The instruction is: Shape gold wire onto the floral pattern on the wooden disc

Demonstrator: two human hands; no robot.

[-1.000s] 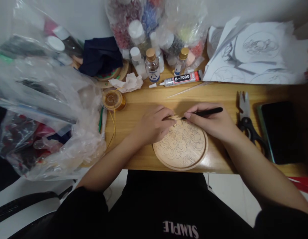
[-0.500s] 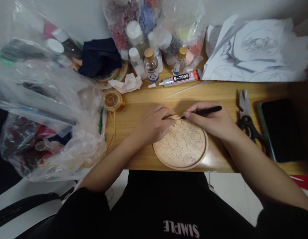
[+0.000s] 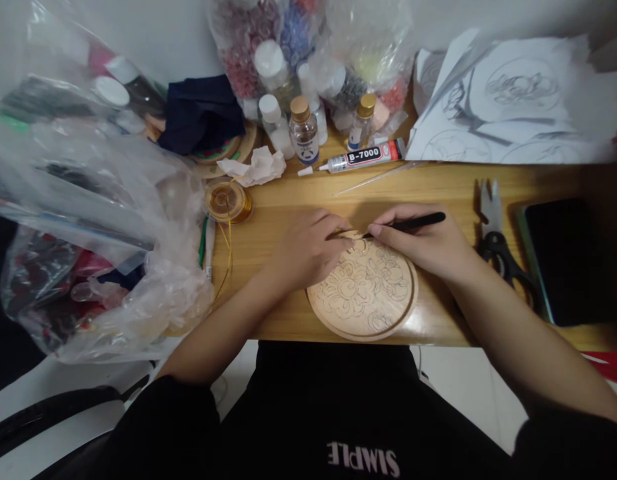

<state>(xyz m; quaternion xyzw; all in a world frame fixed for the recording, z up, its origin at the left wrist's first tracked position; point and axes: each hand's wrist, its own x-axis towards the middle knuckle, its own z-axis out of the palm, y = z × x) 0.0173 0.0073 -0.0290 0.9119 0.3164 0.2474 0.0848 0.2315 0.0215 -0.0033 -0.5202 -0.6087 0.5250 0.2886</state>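
Cluttered light wooden desk (image 3: 438,190), bags and bottles crowding back. Round pale wooden disc with drawn floral pattern (image 3: 363,293) lying flat at near edge. Left hand (image 3: 308,250) pressing disc's rim, fingers curled. Right hand (image 3: 428,243) pinching thin black stylus (image 3: 411,225), tip touching disc top. Disc judged rigid, light, likely sliding; gripping by rim advisable.

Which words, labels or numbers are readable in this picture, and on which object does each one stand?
"B-7000": on the glue tube lying on the wooden desk.
"SIMPLE": on the person's black shirt, seen upside down from the head camera.
Label on the small cork-capped bottle: too blurred to read.
Drawing sheets: line patterns only, no readable text.
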